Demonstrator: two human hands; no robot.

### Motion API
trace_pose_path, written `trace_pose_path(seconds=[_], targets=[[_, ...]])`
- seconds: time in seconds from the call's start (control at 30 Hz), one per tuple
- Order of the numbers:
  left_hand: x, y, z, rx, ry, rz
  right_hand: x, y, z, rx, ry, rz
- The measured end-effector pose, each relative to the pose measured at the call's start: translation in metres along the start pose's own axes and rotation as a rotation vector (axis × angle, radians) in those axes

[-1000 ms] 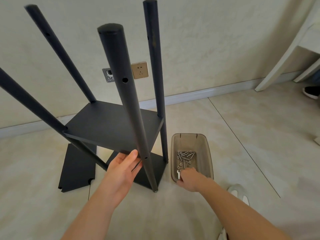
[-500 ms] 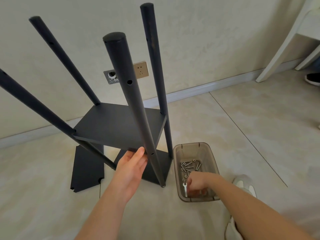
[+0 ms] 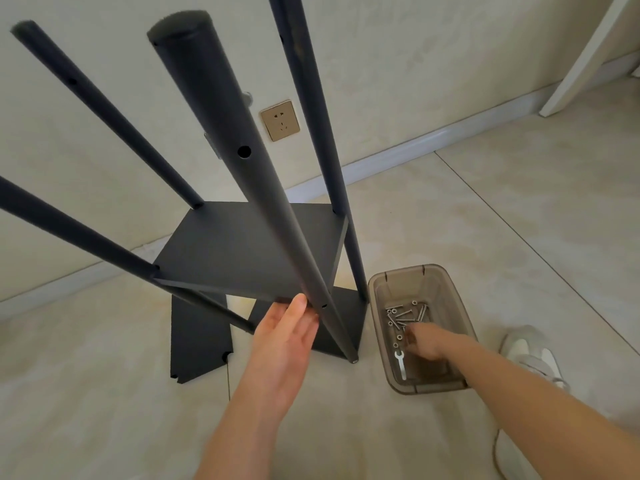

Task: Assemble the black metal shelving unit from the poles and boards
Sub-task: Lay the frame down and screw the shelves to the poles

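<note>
1. Standing just left of the bin (image 3: 380, 284), four poles (image 3: 313, 116) carry one board (image 3: 242, 247) fixed partway up them.
2. We see the near pole (image 3: 254, 174) leaning toward us, its foot on the floor (image 3: 485, 220) just left of the bin.
3. Our left hand (image 3: 284, 337) is left of the bin, with its fingers straight and together. The fingertips touch the board's front edge beside the near pole, and it grips nothing.
4. Our right hand (image 3: 424, 342) reaches down inside the bin, fingers bent among the screws (image 3: 405, 315). We cannot tell whether it holds one.
5. We find a small wrench (image 3: 400, 365) lying on the bin's bottom toward its near end, just beside the right hand.
6. We see a lower board (image 3: 353, 313) down at the poles' feet, just left of the bin.
7. We see a loose board (image 3: 197, 337) lying flat on the floor farther left of the bin, beyond the left hand.
8. We spot a socket (image 3: 280, 121) on the wall (image 3: 415, 64) behind and left of the bin.
9. We see a white shoe (image 3: 530, 355) on the floor just right of the bin.
</note>
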State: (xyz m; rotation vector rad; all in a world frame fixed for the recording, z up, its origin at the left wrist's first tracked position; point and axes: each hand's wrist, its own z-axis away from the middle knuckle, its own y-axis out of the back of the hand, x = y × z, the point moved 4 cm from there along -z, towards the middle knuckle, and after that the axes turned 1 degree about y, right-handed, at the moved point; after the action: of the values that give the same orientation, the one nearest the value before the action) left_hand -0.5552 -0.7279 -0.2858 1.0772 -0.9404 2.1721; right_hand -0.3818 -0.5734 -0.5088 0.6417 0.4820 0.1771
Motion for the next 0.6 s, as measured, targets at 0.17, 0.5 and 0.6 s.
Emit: trace_pose_path(seconds=[0.17, 0.5, 0.6], targets=[[-0.002, 0.001, -0.003, 0.054, -0.027, 0.024, -0.002, 0.013, -0.021, 0.052, -0.014, -0.076], [-0.014, 0.006, -0.019, 0.106, 0.05, 0.057, -0.009, 0.001, -0.035, 0.136, -0.018, 0.037], [-0.015, 0.005, -0.02, 0.086, 0.047, 0.058, -0.008, -0.004, -0.034, 0.15, -0.061, 0.127]])
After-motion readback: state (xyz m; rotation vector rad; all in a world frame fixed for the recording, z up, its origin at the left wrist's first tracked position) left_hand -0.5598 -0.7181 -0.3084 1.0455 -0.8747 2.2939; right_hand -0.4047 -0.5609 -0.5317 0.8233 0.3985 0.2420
